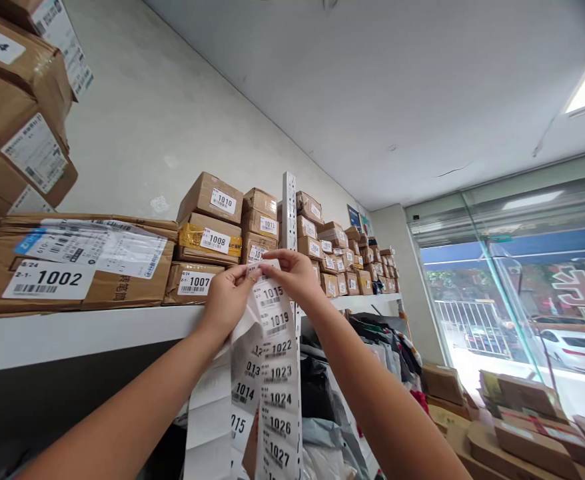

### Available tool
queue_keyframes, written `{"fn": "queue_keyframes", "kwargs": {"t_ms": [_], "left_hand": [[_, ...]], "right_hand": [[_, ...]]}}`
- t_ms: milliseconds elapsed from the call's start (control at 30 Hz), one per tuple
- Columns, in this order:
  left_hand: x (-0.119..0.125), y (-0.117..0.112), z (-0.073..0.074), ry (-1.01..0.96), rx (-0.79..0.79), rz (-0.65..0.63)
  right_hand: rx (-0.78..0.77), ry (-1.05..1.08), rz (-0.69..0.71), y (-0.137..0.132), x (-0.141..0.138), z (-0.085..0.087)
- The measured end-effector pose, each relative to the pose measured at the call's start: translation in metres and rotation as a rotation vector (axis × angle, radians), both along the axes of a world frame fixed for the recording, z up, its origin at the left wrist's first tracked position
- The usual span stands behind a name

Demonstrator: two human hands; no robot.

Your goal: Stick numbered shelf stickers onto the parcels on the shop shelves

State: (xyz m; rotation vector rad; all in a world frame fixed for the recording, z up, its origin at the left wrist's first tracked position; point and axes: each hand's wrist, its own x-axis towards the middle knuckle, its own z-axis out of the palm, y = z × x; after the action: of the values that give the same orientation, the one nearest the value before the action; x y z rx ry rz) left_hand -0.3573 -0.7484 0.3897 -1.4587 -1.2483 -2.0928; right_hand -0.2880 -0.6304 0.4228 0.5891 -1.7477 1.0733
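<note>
Pinching the label strip (278,360) with both hands (228,297) (296,275).

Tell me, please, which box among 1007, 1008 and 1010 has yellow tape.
The middle box, labelled 1008: yellow tape crosses its front, while the top box and bottom box show none.

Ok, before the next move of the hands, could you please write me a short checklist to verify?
1. Left hand grips the label strip: ok.
2. Right hand grips it too: ok.
3. Numbers 1019 to 1024 on it readable: ok.
4. Strip hangs apart from the other labels: not ok, overlapping.
5. Number at its top end: cannot tell, hands cover it.
</note>
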Motion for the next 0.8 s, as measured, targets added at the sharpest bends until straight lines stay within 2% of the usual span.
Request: {"fn": "queue_keyframes", "kwargs": {"t_ms": [133, 167, 200, 300, 367, 467, 567, 667, 733, 800], "left_hand": [[-0.001, 0.008, 0.002, 0.035, 0.118, 0.343], [-0.002, 0.009, 0.002, 0.046, 0.133, 0.383], [-0.002, 0.009, 0.003, 0.047, 0.128, 0.363], [-0.001, 0.007, 0.008, 0.004, 0.037, 0.093], [0.002, 0.004, 0.012, -0.027, -0.021, -0.016], [0.007, -0.005, 0.010, -0.052, -0.080, -0.005], [0.007, -0.015, -0.001, -0.055, -0.112, 0.063], [0.001, -0.024, -0.016, -0.050, -0.160, 0.052], [-0.003, -0.030, -0.022, -0.057, -0.186, 0.031], [-0.006, -0.035, -0.026, -0.061, -0.205, 0.030]], "right_hand": [[-0.143, 0.042, 0.017, 0.002, 0.000, -0.002], [-0.146, 0.082, -0.008, 0.001, 0.000, -0.002], [-0.141, 0.127, -0.039, 0.001, 0.000, -0.002], [-0.092, 0.216, -0.120, -0.001, -0.001, 0.001], [-0.066, 0.198, -0.114, -0.001, -0.002, 0.010], [-0.112, 0.253, -0.098, 0.006, -0.008, 0.042], [-0.206, 0.410, -0.282, 0.016, -0.022, 0.089], [-0.211, 0.392, -0.475, 0.026, -0.042, 0.129], [-0.189, 0.372, -0.530, 0.030, -0.053, 0.142], [-0.162, 0.373, -0.586, 0.030, -0.061, 0.145]]}}
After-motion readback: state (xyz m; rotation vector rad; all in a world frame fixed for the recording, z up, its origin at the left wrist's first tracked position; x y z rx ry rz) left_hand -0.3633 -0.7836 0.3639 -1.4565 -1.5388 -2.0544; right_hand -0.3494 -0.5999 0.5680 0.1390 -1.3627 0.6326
